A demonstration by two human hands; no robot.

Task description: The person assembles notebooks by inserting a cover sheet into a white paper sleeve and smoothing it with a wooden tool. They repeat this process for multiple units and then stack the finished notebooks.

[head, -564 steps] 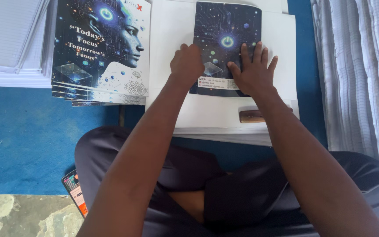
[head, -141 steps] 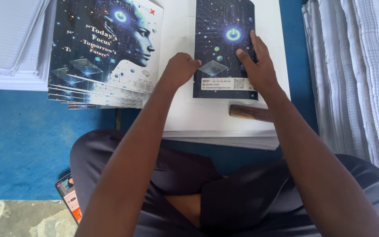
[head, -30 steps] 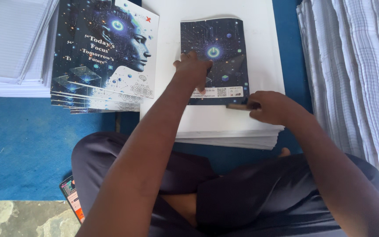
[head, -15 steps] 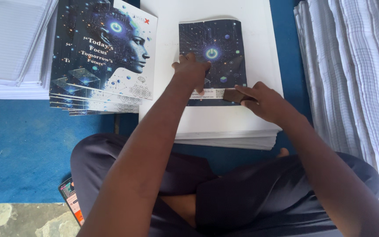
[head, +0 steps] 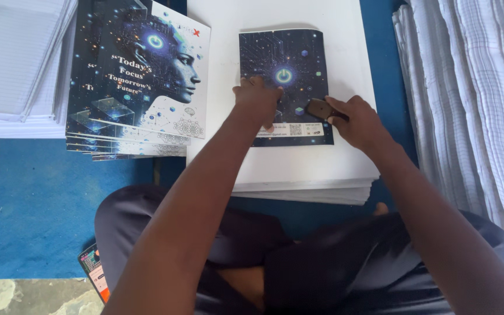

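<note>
A dark blue printed booklet cover (head: pixel 298 58) lies flat on a stack of white sheets (head: pixel 322 169) in front of me. My left hand (head: pixel 256 99) presses down on the cover's lower left part, fingers curled. My right hand (head: pixel 354 119) grips a small brown wooden block (head: pixel 317 108) and holds it against the cover near its right edge.
A fanned pile of finished booklets with a face picture (head: pixel 141 76) lies to the left, beside stacks of white lined paper (head: pixel 13 64). More lined sheets (head: pixel 473 99) are piled at the right. A blue mat (head: pixel 24 198) covers the floor; a small colourful packet (head: pixel 95 271) lies by my knee.
My right hand has picked up the wooden block from the white stack and brought it up onto the cover's right side. My left hand stays pressed on the cover.
</note>
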